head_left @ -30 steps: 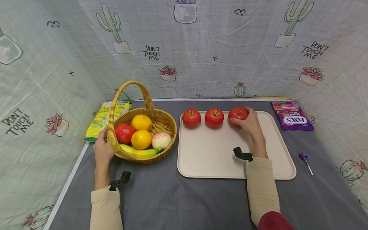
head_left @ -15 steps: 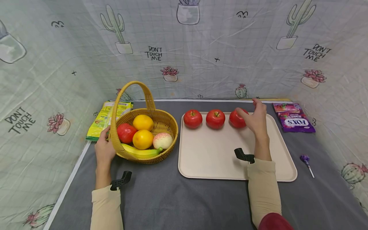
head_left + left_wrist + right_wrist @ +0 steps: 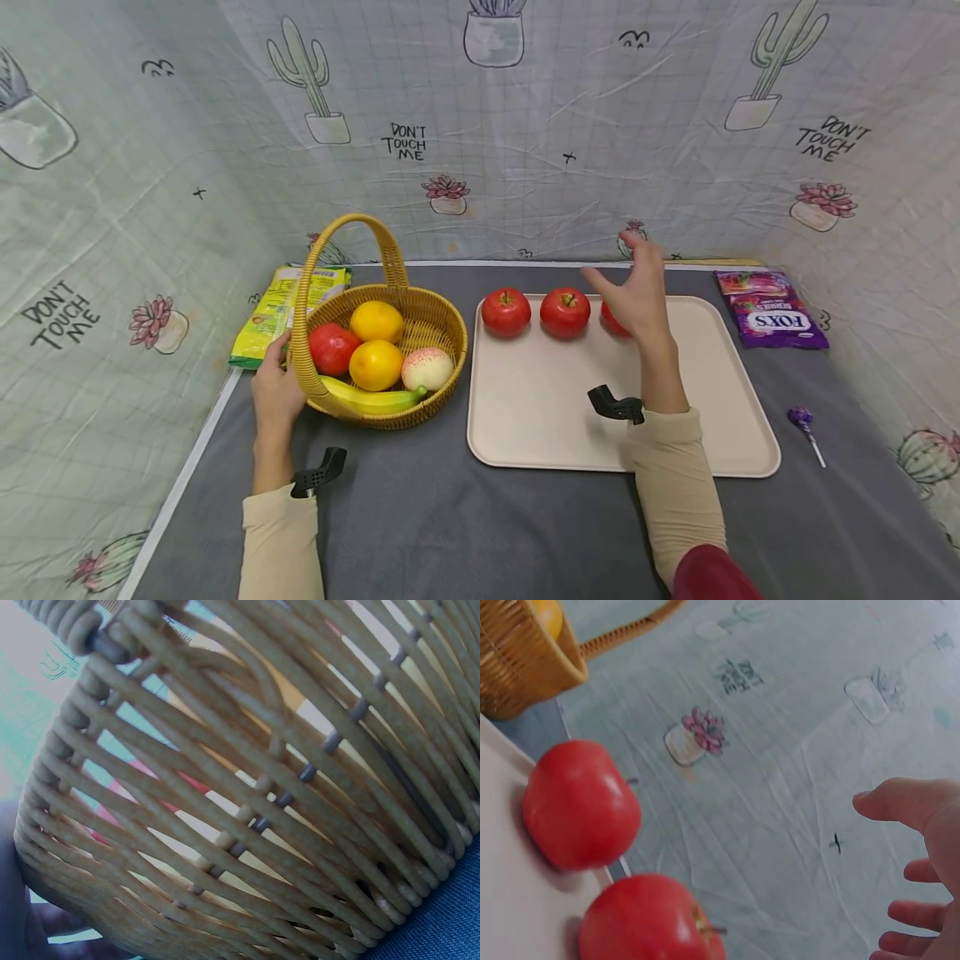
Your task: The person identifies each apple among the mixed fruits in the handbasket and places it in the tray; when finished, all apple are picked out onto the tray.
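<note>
My left hand [image 3: 276,387] holds the left side of a yellow wicker basket [image 3: 454,321]; in the left wrist view its fingers [image 3: 67,922] show partly behind the woven wall [image 3: 225,847]. In the basket lie a banana [image 3: 367,398], a pale speckled peach [image 3: 427,368], a red fruit [image 3: 332,348] and two yellow-orange fruits [image 3: 377,365]. Three red apples stand in a row along the back of a beige tray [image 3: 555,408]: left [image 3: 506,312], middle [image 3: 565,313] and right [image 3: 613,323], this one partly hidden. Above it my right hand [image 3: 636,287] is raised, fingers spread, holding nothing.
Behind the basket lies a yellow-green packet [image 3: 262,325]. A purple Fox's candy bag [image 3: 776,321] and a purple lollipop [image 3: 802,421] lie right of the tray. Printed cloth [image 3: 525,200] walls in the grey table [image 3: 450,533] at the back and sides.
My right hand has let go of the right apple, lifted off it and risen with its fingers spread. The apple stays on the tray. My left hand keeps its place at the basket.
</note>
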Tool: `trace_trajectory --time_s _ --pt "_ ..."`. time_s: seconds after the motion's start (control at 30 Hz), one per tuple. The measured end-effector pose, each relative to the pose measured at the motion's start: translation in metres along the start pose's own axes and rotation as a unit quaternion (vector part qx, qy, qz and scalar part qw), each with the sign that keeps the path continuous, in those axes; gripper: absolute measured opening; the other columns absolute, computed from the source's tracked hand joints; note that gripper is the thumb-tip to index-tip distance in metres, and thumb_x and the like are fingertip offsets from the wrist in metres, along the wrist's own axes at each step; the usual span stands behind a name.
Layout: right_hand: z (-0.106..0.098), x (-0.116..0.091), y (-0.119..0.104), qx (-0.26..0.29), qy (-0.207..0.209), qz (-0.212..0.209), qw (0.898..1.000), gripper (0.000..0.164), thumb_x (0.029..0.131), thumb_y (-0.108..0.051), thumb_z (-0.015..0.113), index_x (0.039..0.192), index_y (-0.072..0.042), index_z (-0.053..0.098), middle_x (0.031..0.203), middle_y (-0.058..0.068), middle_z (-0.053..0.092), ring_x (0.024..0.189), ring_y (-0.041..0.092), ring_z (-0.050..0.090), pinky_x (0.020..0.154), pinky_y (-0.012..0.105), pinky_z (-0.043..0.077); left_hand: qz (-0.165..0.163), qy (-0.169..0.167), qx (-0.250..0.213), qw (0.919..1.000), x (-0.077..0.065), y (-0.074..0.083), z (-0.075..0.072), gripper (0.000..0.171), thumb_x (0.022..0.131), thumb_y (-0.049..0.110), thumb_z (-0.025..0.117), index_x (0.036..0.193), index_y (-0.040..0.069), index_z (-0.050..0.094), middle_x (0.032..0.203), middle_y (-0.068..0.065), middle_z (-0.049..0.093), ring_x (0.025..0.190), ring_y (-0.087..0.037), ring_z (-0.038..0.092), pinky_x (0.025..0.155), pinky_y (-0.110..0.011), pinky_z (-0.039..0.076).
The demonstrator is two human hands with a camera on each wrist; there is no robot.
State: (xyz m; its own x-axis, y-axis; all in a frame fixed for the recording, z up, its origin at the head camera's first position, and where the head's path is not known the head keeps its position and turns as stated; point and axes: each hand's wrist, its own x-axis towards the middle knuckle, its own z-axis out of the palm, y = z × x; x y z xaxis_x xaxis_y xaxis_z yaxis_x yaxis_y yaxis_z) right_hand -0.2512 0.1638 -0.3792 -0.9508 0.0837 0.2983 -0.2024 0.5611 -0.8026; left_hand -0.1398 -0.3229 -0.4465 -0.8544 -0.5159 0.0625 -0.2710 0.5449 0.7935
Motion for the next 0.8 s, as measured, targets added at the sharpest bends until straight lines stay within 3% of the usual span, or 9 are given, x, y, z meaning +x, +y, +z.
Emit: trace_trajectory --time_s 0.43,0.8 --pt "0.04 0.003 -0.057 0.05 -0.05 -0.072 0.995 0.077 0.085 -0.031 0.077 0.15 -0.009 0.042 0.146 0.016 0.041 0.133 0.031 0.04 0.111 0.05 0.038 -0.005 0.005 -0.021 0.9998 -0.001 -0.002 0.0 0.057 0.104 0.05 0.037 0.152 0.021 0.045 0.139 -0.022 0.06 0.125 -0.04 0.058 0.103 -0.054 0.044" --pt "0.082 0.004 -0.093 0.041 -0.105 -0.13 0.985 0.077 0.085 -0.033 0.077 0.149 -0.008 0.043 0.146 0.015 0.044 0.132 0.029 0.044 0.111 0.045 0.039 -0.019 0.0 -0.01 0.9998 -0.002 0.002 -0.003 0.054 0.105 0.045 0.031 0.152 0.025 0.045 0.13 -0.022 0.064 0.109 -0.034 0.059 0.084 -0.037 0.042"
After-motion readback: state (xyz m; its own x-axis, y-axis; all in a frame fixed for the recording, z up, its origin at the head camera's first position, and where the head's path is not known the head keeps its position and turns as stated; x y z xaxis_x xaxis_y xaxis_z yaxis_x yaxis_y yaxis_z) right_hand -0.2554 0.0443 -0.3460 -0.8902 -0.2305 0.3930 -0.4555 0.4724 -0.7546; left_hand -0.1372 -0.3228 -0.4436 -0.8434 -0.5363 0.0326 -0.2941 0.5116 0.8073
